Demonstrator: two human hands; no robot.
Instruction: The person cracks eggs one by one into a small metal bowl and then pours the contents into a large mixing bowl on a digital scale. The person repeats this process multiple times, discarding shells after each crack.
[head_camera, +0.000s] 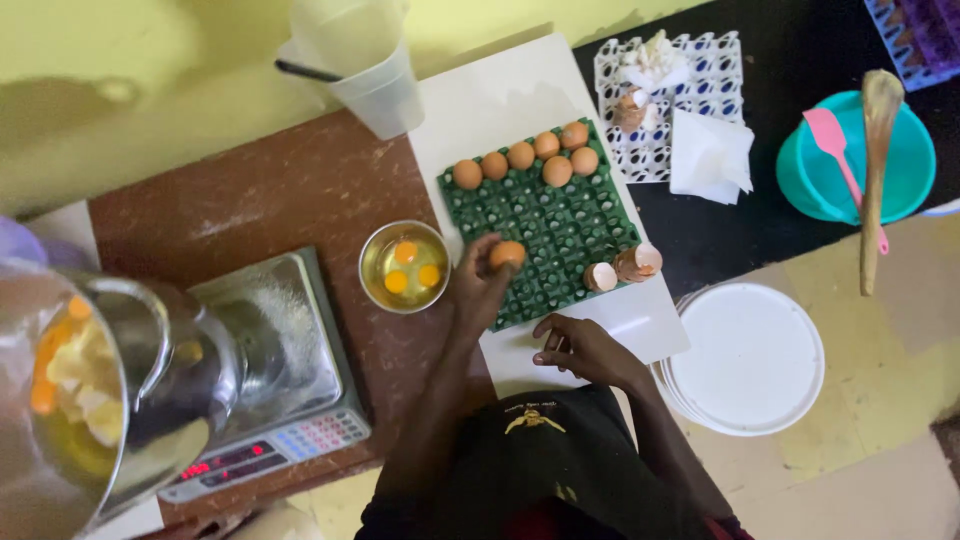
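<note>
Left hand (480, 285) is pinching an egg (507, 254) in its fingers beside the bowl (404, 267); right hand (580, 348) is resting half-curled and empty on the tabletop (300, 190). Best to be cracking it gently on the rim, keeping shell bits away from the yolks (410, 265).

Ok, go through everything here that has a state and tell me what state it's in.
Left hand: holding a whole brown egg.
Right hand: empty, resting on the white board.
Green egg tray: seven whole eggs, mostly empty.
Metal bowl: three yolks inside.
Broken shells: lying on the tray.
Scale: display lit.
</note>
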